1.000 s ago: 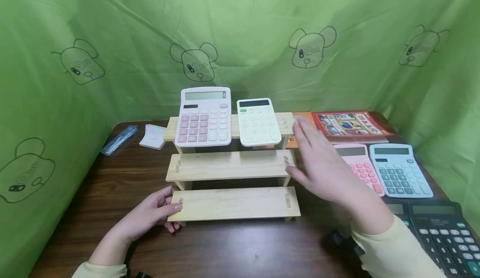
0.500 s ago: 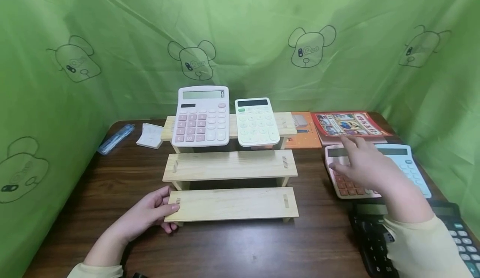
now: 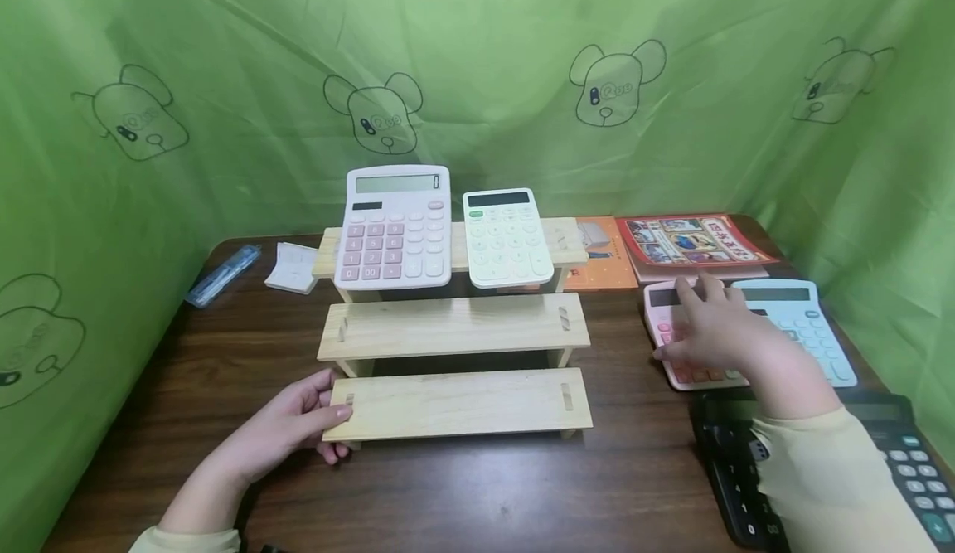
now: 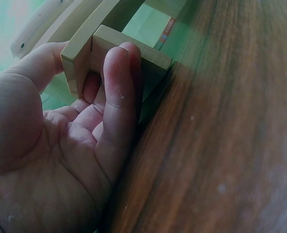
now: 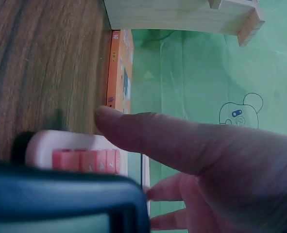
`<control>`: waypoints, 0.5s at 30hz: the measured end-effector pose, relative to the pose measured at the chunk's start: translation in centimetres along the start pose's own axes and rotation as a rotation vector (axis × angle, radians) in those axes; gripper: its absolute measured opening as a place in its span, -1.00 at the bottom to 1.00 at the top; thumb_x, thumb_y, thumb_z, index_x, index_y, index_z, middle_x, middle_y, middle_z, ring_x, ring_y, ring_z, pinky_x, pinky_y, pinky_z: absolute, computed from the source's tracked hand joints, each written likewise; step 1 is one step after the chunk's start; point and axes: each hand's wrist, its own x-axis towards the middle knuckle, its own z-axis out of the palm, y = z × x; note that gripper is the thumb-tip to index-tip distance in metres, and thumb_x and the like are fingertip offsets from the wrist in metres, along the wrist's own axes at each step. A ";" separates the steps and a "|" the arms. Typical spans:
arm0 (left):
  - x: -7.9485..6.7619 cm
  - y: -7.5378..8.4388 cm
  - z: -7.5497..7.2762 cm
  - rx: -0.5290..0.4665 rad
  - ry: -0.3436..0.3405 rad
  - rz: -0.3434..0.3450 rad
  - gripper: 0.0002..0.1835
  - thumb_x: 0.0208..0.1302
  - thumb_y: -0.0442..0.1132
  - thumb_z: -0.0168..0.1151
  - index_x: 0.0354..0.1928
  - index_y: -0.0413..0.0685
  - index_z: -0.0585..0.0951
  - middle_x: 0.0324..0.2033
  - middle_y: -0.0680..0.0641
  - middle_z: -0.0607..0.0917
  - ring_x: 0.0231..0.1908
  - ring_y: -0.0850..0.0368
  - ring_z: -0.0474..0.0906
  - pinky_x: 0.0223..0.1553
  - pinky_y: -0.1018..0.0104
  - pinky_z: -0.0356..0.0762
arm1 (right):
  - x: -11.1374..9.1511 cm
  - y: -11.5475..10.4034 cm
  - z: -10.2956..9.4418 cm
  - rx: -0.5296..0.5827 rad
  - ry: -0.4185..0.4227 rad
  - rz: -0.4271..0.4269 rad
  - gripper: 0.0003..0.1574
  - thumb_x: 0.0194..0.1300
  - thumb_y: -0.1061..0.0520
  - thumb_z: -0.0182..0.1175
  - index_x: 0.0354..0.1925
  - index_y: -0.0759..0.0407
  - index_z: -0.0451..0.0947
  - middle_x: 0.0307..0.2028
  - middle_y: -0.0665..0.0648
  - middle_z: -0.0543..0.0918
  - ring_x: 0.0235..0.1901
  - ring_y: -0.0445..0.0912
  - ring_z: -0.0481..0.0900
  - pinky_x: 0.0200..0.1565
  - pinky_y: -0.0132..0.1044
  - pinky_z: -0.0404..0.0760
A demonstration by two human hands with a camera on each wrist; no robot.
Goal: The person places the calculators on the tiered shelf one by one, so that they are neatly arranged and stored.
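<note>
A three-tier wooden stand (image 3: 457, 404) occupies the middle of the table. My left hand (image 3: 287, 424) grips the left end of its lowest board, thumb on top and fingers curled beneath; the left wrist view shows those fingers around the stand's leg (image 4: 148, 56). Over at the right, my right hand (image 3: 719, 333) is spread above a pink calculator (image 3: 664, 308), covering much of it, with the thumb near its left edge. In the right wrist view the thumb reaches out straight over pink keys (image 5: 87, 160). A white-and-pink calculator (image 3: 395, 230) and a pale green one (image 3: 509, 242) lean on the top tier.
A light blue calculator (image 3: 816, 329) lies beside the pink one. Two black calculators (image 3: 913, 470) lie nearer, partly under the right sleeve. Booklets (image 3: 697, 242) lie at the back right, white paper (image 3: 293, 268) and a clear blue packet (image 3: 224, 275) at the back left.
My right hand has left the top tier's right end and moved right, over the pink calculator, its fingers now bent more toward it. The left hand keeps its grip on the lowest board.
</note>
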 end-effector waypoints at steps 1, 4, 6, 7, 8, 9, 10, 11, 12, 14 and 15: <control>0.0 0.1 0.0 0.002 0.003 0.000 -0.70 0.48 -0.28 0.01 0.07 -0.36 0.27 -0.26 -0.43 0.59 -0.41 -0.33 0.64 -0.43 -0.19 0.65 | 0.0 -0.1 0.0 0.008 -0.003 -0.008 0.60 -0.12 -0.53 0.36 0.48 0.36 -0.16 0.38 0.59 -0.23 0.21 0.62 -0.11 -0.06 0.62 0.23; 0.1 0.1 0.0 0.006 0.005 -0.001 -0.69 0.48 -0.28 0.01 0.08 -0.36 0.27 -0.25 -0.43 0.59 -0.40 -0.33 0.63 -0.43 -0.19 0.65 | 0.2 -0.2 0.1 0.009 -0.008 -0.029 0.59 -0.12 -0.48 0.40 0.50 0.30 -0.19 0.39 0.58 -0.28 0.22 0.63 -0.15 -0.07 0.61 0.25; 0.1 0.1 -0.1 0.005 0.005 -0.004 -0.68 0.48 -0.27 0.01 0.09 -0.36 0.27 -0.25 -0.43 0.60 -0.40 -0.32 0.64 -0.43 -0.18 0.65 | 0.3 -0.4 0.2 -0.004 -0.002 -0.034 0.57 -0.11 -0.46 0.41 0.51 0.26 -0.19 0.40 0.56 -0.27 0.22 0.62 -0.13 -0.08 0.60 0.28; 0.1 0.1 -0.1 0.005 0.003 -0.006 -0.69 0.48 -0.28 0.01 0.08 -0.36 0.27 -0.25 -0.43 0.60 -0.40 -0.31 0.64 -0.43 -0.18 0.65 | 0.3 -0.4 0.3 -0.012 0.001 -0.036 0.56 -0.10 -0.45 0.41 0.51 0.25 -0.18 0.40 0.55 -0.26 0.22 0.60 -0.12 -0.08 0.59 0.29; 0.1 0.0 0.0 0.004 0.001 -0.006 -0.69 0.48 -0.28 0.00 0.08 -0.36 0.27 -0.25 -0.43 0.60 -0.40 -0.31 0.64 -0.43 -0.18 0.65 | 0.3 -0.5 0.3 -0.022 0.004 -0.041 0.54 -0.10 -0.46 0.40 0.51 0.23 -0.17 0.40 0.54 -0.25 0.22 0.60 -0.11 -0.07 0.58 0.30; 0.1 0.0 0.0 0.003 -0.002 -0.005 -0.69 0.48 -0.28 0.00 0.08 -0.37 0.27 -0.25 -0.43 0.60 -0.40 -0.31 0.64 -0.43 -0.18 0.65 | 0.4 -0.5 0.3 -0.029 0.007 -0.045 0.53 -0.09 -0.46 0.40 0.51 0.22 -0.16 0.41 0.52 -0.23 0.22 0.59 -0.09 -0.08 0.57 0.32; 0.1 0.0 0.0 0.003 -0.002 -0.005 -0.69 0.48 -0.28 0.00 0.08 -0.37 0.27 -0.25 -0.42 0.60 -0.40 -0.31 0.64 -0.43 -0.18 0.65 | 0.4 -0.6 0.4 -0.035 0.010 -0.053 0.52 -0.08 -0.45 0.40 0.51 0.22 -0.15 0.41 0.51 -0.22 0.21 0.58 -0.08 -0.08 0.57 0.33; 0.1 0.0 0.0 0.003 -0.003 -0.003 -0.70 0.48 -0.28 0.00 0.08 -0.37 0.27 -0.25 -0.42 0.60 -0.40 -0.31 0.64 -0.43 -0.18 0.65 | 0.4 -0.7 0.4 -0.041 0.014 -0.061 0.50 -0.07 -0.44 0.40 0.51 0.20 -0.14 0.41 0.51 -0.21 0.21 0.57 -0.06 -0.08 0.56 0.34; 0.1 0.0 0.0 0.004 -0.004 0.000 -0.69 0.48 -0.29 0.00 0.08 -0.37 0.27 -0.25 -0.43 0.60 -0.40 -0.31 0.64 -0.43 -0.18 0.65 | 0.4 -0.8 0.5 -0.047 0.018 -0.070 0.48 -0.06 -0.43 0.40 0.52 0.19 -0.13 0.41 0.50 -0.20 0.20 0.56 -0.04 -0.08 0.55 0.35; 0.1 0.0 0.0 0.005 -0.005 0.005 -0.69 0.48 -0.29 0.00 0.09 -0.37 0.27 -0.25 -0.43 0.60 -0.40 -0.31 0.64 -0.44 -0.18 0.65 | 0.4 -1.1 0.6 -0.053 0.023 -0.077 0.47 -0.06 -0.43 0.40 0.52 0.16 -0.12 0.40 0.50 -0.19 0.20 0.55 -0.02 -0.08 0.53 0.37; 0.1 0.0 0.0 0.005 -0.005 0.007 -0.69 0.48 -0.28 0.00 0.09 -0.37 0.27 -0.25 -0.43 0.60 -0.40 -0.31 0.64 -0.44 -0.18 0.65 | 0.4 -1.2 0.7 -0.055 0.026 -0.079 0.46 -0.06 -0.43 0.40 0.52 0.14 -0.12 0.40 0.49 -0.18 0.20 0.54 -0.01 -0.09 0.53 0.38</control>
